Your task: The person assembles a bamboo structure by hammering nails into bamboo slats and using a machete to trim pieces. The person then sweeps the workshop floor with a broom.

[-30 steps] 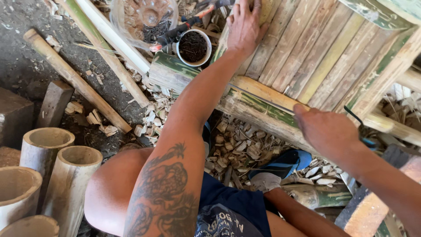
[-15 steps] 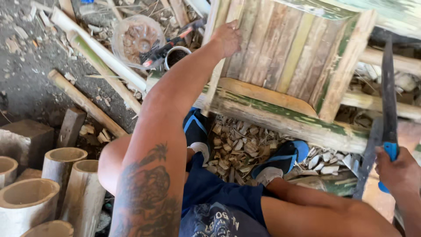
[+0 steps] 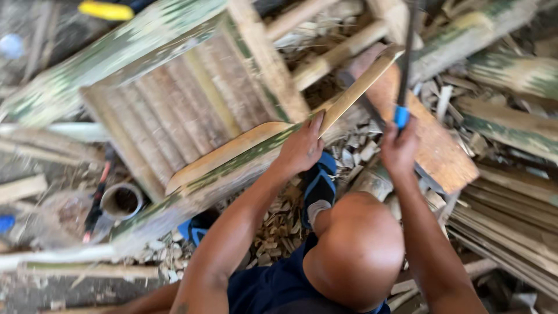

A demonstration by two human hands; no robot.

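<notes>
- Hands: left hand point(image 3: 301, 148) lies palm-down, fingers pressed along a split bamboo strip point(image 3: 273, 138); right hand point(image 3: 399, 146) is closed in a fist around the blue handle of a long dark blade point(image 3: 408, 58).
- Bamboo strip: pale inner face turned up, green skin showing on its lower edge; it runs slantwise from lower left to upper right, resting on the frame of a slatted bamboo panel point(image 3: 174, 116).
- Blade: held upright and nearly vertical, its upper end leaving the view at the top; it stands just right of the strip's upper end. Whether the two touch cannot be told, since the view is blurred.
- Wooden board point(image 3: 433, 139): flat, brownish, lying behind and below the right hand.
- Knee point(image 3: 354, 247): bare, bent, between the two forearms at lower centre.
- Blue sandal point(image 3: 318, 189): under the left wrist, on a bed of bamboo chips point(image 3: 279, 229).
- Round tin point(image 3: 121, 200): open-topped, at lower left, well apart from both hands.
- Bamboo poles point(image 3: 511, 70): green-streaked, piled at upper right.
</notes>
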